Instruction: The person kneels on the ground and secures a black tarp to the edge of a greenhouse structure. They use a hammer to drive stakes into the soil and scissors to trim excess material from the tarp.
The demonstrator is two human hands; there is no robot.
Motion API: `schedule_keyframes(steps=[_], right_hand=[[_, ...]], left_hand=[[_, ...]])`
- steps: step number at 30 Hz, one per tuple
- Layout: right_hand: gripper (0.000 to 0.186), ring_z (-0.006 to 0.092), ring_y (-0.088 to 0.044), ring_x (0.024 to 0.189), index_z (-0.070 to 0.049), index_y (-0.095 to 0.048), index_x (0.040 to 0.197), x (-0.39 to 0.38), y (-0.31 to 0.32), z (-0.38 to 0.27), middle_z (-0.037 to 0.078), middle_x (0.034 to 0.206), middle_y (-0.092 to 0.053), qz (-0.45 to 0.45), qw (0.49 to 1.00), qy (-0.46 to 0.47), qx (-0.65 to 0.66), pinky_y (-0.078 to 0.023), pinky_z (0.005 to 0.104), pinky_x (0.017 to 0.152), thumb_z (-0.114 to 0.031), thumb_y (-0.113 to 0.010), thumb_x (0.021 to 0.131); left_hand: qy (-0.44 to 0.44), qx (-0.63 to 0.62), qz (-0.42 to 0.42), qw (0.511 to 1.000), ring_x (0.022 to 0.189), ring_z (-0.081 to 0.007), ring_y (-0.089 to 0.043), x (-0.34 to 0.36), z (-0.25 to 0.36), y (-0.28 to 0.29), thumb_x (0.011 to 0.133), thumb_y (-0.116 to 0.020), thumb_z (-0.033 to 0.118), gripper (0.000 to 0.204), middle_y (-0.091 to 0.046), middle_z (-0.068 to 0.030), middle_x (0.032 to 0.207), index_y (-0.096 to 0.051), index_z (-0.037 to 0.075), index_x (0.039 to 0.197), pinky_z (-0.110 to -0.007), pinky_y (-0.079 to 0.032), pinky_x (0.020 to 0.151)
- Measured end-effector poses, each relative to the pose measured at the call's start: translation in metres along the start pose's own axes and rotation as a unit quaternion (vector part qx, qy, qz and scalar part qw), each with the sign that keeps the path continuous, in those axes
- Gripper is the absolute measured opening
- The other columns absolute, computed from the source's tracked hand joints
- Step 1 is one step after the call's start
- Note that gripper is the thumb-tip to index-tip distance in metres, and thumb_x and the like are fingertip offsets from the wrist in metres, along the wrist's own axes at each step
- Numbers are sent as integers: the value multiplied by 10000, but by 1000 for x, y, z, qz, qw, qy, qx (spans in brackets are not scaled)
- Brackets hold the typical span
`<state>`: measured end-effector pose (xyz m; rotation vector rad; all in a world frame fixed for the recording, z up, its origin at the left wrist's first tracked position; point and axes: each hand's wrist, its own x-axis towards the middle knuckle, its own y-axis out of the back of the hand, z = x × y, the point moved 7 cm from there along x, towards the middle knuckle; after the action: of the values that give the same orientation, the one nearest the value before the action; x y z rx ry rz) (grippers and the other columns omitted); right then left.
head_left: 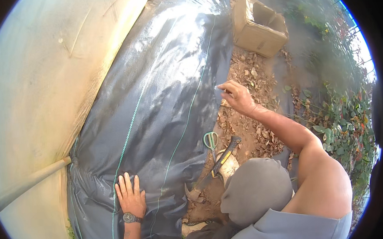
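Observation:
A sheet of black woven ground cover (156, 117) with green stitched lines runs away from me, wrinkled at the near left. My left hand (131, 200), with a dark watch on the wrist, lies flat on it with fingers spread. Farther off, at the sheet's right edge, my right hand (239, 97) has its thumb and fingers pinched together. A tiny pale spot shows at those fingertips, too small to name. Between the hands, beside the sheet, are green-handled scissors (211, 141) and a hammer (226, 156) with a black and yellow grip.
An open cardboard box (256, 42) stands at the far right on soil strewn with dry leaves (254, 75). Leafy plants (343, 131) line the right side. Pale plastic sheeting (46, 75) and a pipe (34, 182) border the left. My bent knee (258, 189) is near the hammer.

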<state>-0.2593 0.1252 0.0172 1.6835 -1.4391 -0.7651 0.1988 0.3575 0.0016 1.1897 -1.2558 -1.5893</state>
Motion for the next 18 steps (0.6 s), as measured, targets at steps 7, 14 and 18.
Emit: schedule_keyframes(steps=[7, 14, 18], right_hand=[[855, 305, -386, 1493, -154, -394, 1581, 129, 211, 183, 98, 1611, -422, 211, 907, -187, -314, -364, 474, 1200, -199, -766, 813], [510, 350, -595, 1323, -139, -568, 1326, 188, 163, 221, 147, 1359, -672, -13, 883, -250, -397, -357, 621, 1146, -337, -740, 889], [474, 447, -641, 1185, -95, -602, 1253, 194, 239, 342, 238, 1209, -709, 7, 903, -161, -397, -484, 525, 967, -270, -784, 852]], left_hand=[[-13, -17, -7, 1000, 1551, -472, -220, 8, 10, -6, 845, -774, 180, 786, -260, -277, 1665, -431, 59, 1541, -608, -187, 1263], [37, -49, -39, 997, 1547, -449, -251, 3, 10, 34, 813, -765, 41, 779, -301, -237, 1655, -471, 104, 1532, -592, -236, 1255], [33, -181, 2, 983, 1489, -390, -396, -6, 29, 47, 821, -714, -32, 698, -436, -205, 1584, -522, 71, 1484, -506, -356, 1221]])
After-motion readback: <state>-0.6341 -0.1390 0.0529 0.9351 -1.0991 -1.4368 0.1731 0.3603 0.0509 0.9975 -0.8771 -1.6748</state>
